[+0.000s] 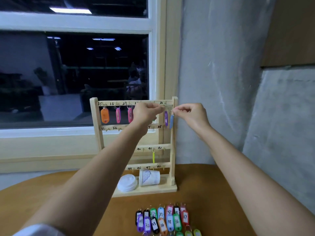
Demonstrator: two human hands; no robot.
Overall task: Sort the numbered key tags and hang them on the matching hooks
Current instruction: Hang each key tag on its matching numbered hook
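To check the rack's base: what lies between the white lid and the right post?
A white paper cup rests on the base between the white lid and the right post; the head view shows it.

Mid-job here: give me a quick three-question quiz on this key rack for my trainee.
1. True or false: the orange tag hangs at hook 25 on the rack.
2. The right hand pinches the ring of which one? A red tag, B blue tag, C black tag.
3. Fill in: the yellow tag hangs at hook number ___.
Key: 1 true; 2 B; 3 41.
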